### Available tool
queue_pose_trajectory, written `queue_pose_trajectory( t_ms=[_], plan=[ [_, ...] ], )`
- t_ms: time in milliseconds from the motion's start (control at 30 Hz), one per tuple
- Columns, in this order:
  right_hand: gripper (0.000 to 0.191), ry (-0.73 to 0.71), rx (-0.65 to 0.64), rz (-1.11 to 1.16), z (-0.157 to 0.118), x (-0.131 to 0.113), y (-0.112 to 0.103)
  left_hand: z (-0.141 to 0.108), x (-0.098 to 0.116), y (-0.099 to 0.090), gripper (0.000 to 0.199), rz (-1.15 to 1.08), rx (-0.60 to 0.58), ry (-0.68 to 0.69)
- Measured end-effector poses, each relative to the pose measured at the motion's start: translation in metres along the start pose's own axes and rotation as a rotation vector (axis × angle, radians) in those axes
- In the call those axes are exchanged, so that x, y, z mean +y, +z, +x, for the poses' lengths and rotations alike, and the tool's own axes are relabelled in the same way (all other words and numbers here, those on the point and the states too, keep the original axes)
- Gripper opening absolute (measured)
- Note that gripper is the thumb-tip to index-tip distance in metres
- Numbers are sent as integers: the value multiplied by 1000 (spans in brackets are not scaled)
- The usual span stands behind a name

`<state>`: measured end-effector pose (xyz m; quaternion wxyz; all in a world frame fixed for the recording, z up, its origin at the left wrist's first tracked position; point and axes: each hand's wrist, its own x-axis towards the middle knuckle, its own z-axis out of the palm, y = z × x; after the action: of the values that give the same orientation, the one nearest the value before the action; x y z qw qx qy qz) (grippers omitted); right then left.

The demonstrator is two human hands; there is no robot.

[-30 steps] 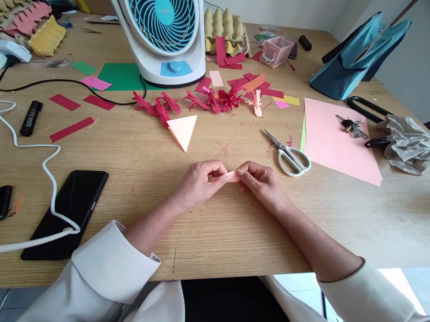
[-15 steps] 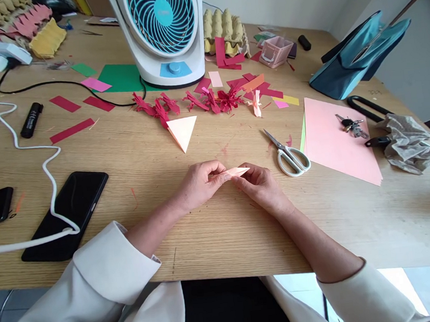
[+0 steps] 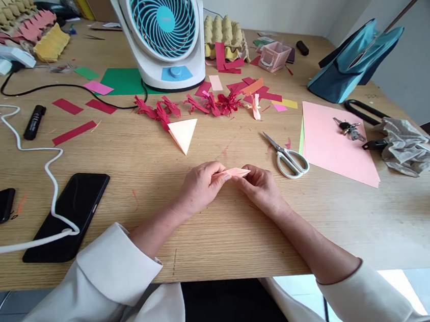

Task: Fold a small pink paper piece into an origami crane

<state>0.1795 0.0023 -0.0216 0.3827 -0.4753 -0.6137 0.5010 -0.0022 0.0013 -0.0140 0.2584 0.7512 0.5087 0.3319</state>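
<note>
A small folded piece of peach paper (image 3: 235, 172) is pinched between both hands above the table's front half. My left hand (image 3: 203, 183) grips its left end, fingers closed. My right hand (image 3: 259, 186) has its fingers closed on the right end. Beyond my hands lies a pale peach paper triangle (image 3: 184, 135). Scissors with white handles (image 3: 291, 161) rest to the right of my right hand, blades pointing away. Crinkled red paper pieces (image 3: 228, 103) and a crinkled peach piece (image 3: 256, 106) lie farther back.
A white fan (image 3: 173, 73) stands at the back. Pink sheets (image 3: 337, 153) with keys (image 3: 350, 129), a teal bag (image 3: 344, 75) and crumpled grey material (image 3: 407, 146) are at right. Left are a black tablet or phone (image 3: 70, 212), a white cable (image 3: 49, 168) and red strips (image 3: 74, 132).
The camera view has shifted slightly. The held paper has tilted a little and shows more of its peach face. Both hands keep their grip, nearly in place.
</note>
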Motion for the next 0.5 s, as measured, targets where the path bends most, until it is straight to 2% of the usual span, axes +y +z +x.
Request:
queue_pose_trajectory(
  t_ms=[267, 367, 500],
  plan=[
    [38, 8, 12, 31, 0, 1, -2, 0, 0, -2, 22, 23, 14, -14],
    [35, 12, 75, 83, 2, 4, -8, 2, -7, -5, 23, 23, 26, -29],
    [30, -68, 184, 117, 1, -4, -14, 5, -15, -7, 26, -27, 47, -55]
  ],
)
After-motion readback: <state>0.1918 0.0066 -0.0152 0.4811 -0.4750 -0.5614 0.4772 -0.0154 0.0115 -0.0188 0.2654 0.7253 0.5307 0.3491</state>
